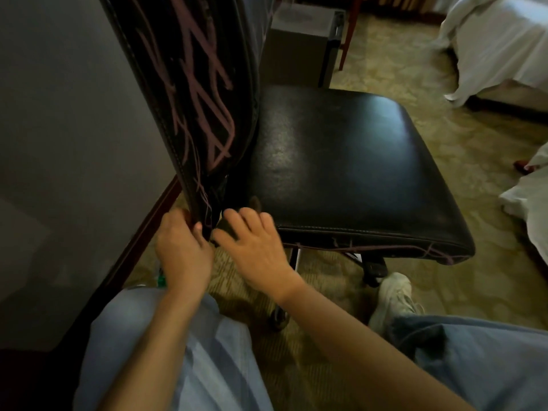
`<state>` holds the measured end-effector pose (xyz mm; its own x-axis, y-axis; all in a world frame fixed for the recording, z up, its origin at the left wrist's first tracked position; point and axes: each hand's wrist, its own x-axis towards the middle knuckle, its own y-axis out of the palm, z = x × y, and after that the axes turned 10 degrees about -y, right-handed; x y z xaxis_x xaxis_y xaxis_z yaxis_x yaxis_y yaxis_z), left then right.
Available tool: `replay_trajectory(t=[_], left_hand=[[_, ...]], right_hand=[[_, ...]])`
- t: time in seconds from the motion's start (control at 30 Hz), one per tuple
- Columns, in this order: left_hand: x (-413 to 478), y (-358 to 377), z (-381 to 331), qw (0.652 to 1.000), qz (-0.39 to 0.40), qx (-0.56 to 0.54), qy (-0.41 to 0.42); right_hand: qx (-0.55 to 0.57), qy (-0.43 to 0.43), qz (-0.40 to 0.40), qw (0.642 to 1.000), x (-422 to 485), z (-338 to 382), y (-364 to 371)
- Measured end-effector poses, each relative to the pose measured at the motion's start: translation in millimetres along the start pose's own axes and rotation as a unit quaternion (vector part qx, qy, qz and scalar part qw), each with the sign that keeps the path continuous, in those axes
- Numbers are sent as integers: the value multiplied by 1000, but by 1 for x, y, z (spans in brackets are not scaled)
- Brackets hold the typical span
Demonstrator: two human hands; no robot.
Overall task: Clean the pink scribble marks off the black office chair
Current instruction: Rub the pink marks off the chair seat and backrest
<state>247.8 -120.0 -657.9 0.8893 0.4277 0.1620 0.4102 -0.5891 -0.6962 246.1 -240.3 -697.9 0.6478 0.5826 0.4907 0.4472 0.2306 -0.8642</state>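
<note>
So the black office chair is right in front of me, seen from the side, standing on patterned yellowish carpet next to a plain grey wall. The seat is smooth, slightly grainy leather with a soft sheen, rounded corners and a stitched seam along the edge. The backrest is the same black stuff with stitching down its edge, and it's covered in pink scribble marks, long crossing lines and loops. A few more pink lines run along the lower side edge of the seat, near the front corner.

My left hand is curled around the bottom edge of the backrest, fingers wrapped and gripping it. My right hand is spread loose, fingers half open, resting at the back corner of the seat, holding nothing.

The top of the backrest is cut off, and the base is mostly hidden, just one caster showing. There's something green behind my left wrist, can't tell what.
</note>
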Motion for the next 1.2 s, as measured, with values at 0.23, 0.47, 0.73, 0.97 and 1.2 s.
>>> replay_trajectory(t=[0.23, 0.47, 0.73, 0.97, 1.2], left_hand=[[4, -2, 0, 1000, 10, -6, 15], [2, -5, 0, 999, 23, -27, 12], [-1, -3, -1, 999, 17, -21, -18], [0, -3, -1, 999, 19, -23, -20], [4, -5, -1, 999, 23, -40, -19]], right_hand=[[-66, -60, 46, 995, 0, -20, 15], [-38, 32, 48, 998, -65, -62, -19], [-35, -83, -27, 996, -26, -20, -10], [-247, -141, 191, 939, 1, 0, 28], [-159, -139, 25, 977, -36, -36, 17]])
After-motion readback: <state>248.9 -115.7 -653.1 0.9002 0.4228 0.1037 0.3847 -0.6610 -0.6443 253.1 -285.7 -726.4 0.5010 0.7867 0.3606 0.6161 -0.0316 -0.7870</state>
